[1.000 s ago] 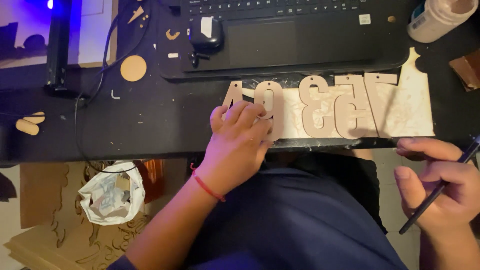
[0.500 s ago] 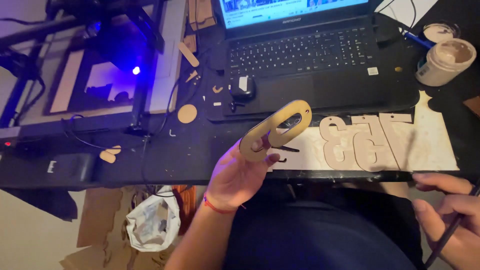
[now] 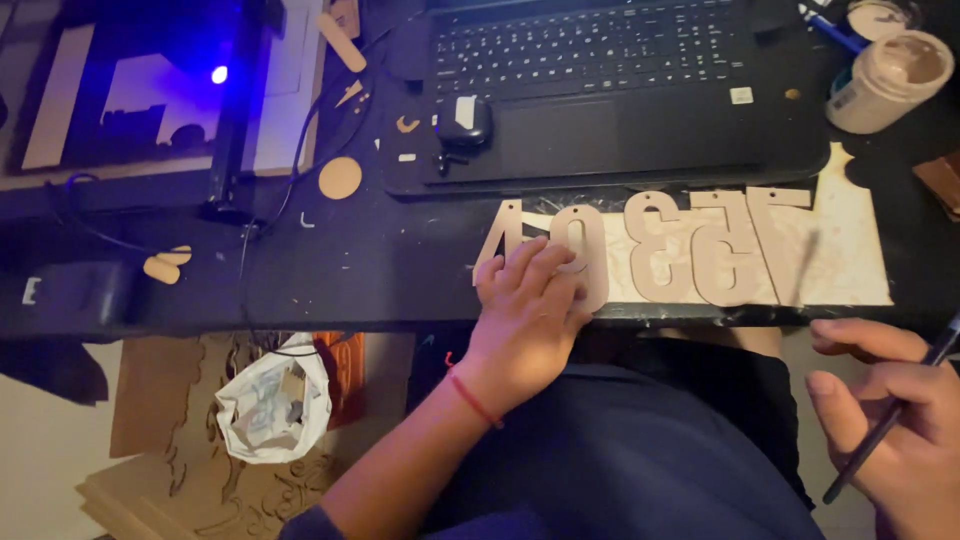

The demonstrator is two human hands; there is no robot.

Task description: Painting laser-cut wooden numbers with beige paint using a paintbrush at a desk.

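Head cam: left hand (image 3: 525, 320) lies flat, fingers (image 3: 520, 262) spread loose over the wooden zero cutout (image 3: 588, 255) on the desk (image 3: 350, 260), six o'clock of the laptop (image 3: 600, 90). Right hand (image 3: 885, 420), at four o'clock, has its fingers pinching a dark brush (image 3: 890, 425).

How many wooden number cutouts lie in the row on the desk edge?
5: two under the left hand, at and, then three to their right at. None looks hidden.
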